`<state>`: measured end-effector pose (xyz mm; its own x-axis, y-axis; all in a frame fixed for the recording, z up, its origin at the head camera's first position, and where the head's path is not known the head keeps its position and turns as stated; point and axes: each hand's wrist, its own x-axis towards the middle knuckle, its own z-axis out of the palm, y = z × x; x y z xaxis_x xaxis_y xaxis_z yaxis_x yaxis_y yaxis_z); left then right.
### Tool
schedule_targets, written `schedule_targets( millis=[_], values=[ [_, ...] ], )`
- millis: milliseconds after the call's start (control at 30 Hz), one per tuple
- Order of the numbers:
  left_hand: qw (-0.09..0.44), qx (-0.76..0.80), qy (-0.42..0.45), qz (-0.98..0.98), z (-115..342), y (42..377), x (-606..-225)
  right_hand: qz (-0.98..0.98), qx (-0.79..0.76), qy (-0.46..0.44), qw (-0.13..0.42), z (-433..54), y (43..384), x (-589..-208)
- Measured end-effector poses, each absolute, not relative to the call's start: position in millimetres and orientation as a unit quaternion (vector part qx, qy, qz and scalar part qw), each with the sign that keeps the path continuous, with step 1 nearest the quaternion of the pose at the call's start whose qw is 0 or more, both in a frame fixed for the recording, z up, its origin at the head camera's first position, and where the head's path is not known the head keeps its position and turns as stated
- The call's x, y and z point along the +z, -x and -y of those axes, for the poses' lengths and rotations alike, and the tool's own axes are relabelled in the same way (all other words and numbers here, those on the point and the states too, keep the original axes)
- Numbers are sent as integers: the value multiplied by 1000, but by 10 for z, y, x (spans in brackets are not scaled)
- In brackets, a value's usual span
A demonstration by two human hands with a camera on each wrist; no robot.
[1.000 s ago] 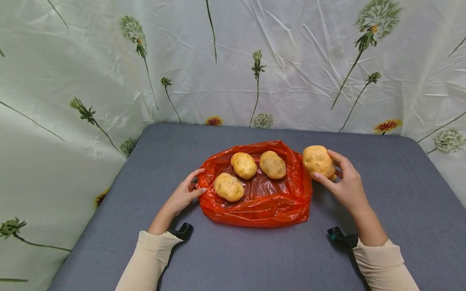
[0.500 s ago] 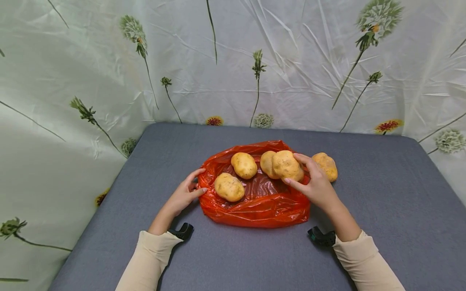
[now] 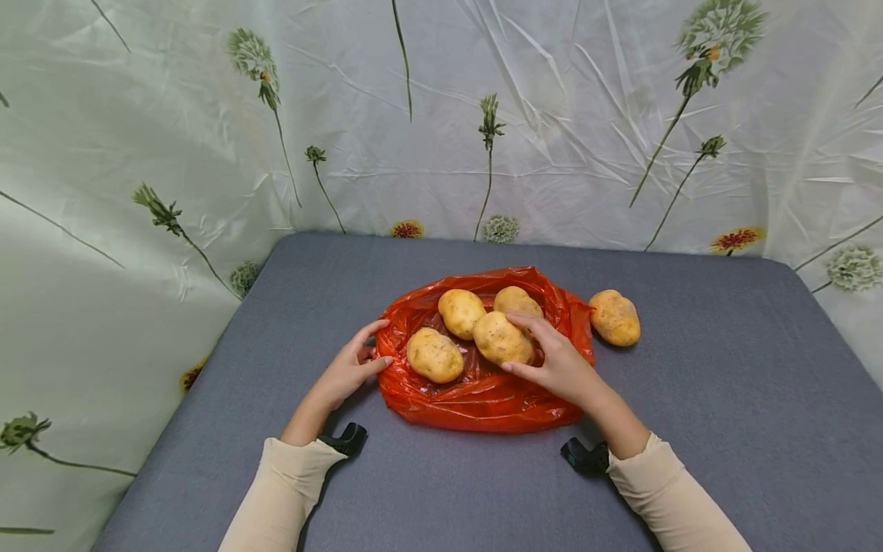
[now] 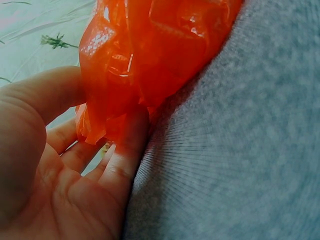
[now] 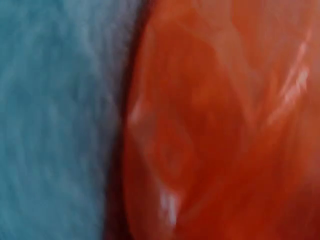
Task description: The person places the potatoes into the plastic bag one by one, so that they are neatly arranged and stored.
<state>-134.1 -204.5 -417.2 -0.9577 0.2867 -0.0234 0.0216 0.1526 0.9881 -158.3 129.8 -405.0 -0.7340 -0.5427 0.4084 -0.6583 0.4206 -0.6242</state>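
Observation:
A red plastic bag (image 3: 476, 406) lies spread wide at its mouth in the head view. Its left edge is held by my left hand (image 3: 345, 372), and the left wrist view shows the bag's film (image 4: 150, 55) between thumb and fingers. Inside the bag my right hand (image 3: 555, 364) grips a potato (image 3: 502, 339) between thumb and fingers. Three more potatoes lie in the bag: one at the left (image 3: 434, 356), one at the back (image 3: 461, 313), and one partly hidden behind the held potato (image 3: 519, 299). The right wrist view is blurred, filled mostly by the bag (image 5: 215, 120).
Another potato (image 3: 615, 317) rests on the grey table (image 3: 469, 491), just right of the bag. A floral curtain (image 3: 441, 115) hangs behind the table and along its left side. Black wrist devices (image 3: 586, 457) sit under both wrists.
My right hand has carried the potato leftward from beside the bag and down into it, uncovering the potato on the table. My left hand has stayed at the bag's edge.

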Motion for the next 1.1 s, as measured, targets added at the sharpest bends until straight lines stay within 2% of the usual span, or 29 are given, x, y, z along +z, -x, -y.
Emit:
schedule_targets(
  millis=[467,600,1100],
  values=[
    [105,643,-96,-752,2042,1340,-4168,855,370,-359,-49,-1216,1544,-4056],
    [106,647,-95,-749,2038,1343,-4166,860,360,-356,-67,-1215,1539,-4059],
    [104,640,-97,-755,2041,1342,-4156,852,380,-360,-9,-1337,1533,-3927]
  ],
)
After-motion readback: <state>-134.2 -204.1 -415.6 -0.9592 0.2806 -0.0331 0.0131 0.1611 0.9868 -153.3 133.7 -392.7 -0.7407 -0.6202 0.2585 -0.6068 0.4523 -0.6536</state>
